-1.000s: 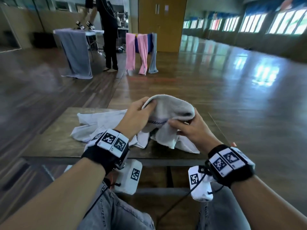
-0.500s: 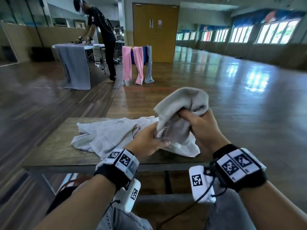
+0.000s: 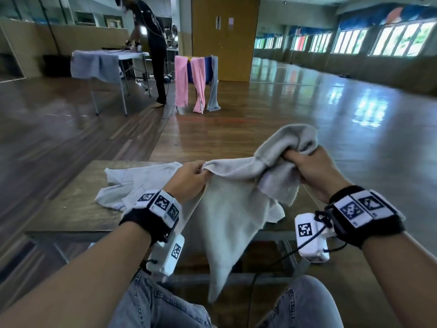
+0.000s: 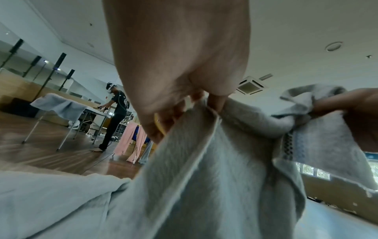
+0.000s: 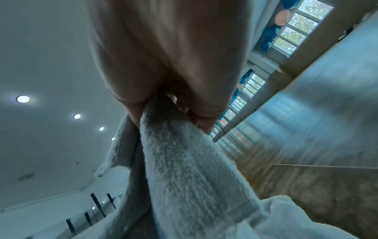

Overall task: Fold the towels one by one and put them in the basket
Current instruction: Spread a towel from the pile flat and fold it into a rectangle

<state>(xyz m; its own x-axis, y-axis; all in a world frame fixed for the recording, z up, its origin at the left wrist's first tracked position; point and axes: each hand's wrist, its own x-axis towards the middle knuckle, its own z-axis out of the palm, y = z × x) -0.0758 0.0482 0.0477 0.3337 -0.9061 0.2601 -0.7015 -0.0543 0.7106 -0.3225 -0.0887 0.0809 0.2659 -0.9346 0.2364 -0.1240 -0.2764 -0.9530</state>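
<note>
Head view, item one: grey towel [image 3: 236, 209], held up over the near edge of the wooden table [image 3: 71, 209], stretched between two hands with one corner hanging down past the edge toward the person's knees. Left hand [image 3: 189, 178]: fingers curled, pinching the towel's upper hem; the left wrist view confirms thumb and fingers [image 4: 216, 100] closed on the fabric edge. Right hand [image 3: 312, 171]: fist closed round a bunched end of the same towel, raised slightly higher than the left; the right wrist view shows cloth [image 5: 184, 161] emerging from the clenched fingers. Item two: white towel [image 3: 142, 178], lying crumpled on the table toward its far edge, left of the hands; whether it touches the grey towel is unclear.
</note>
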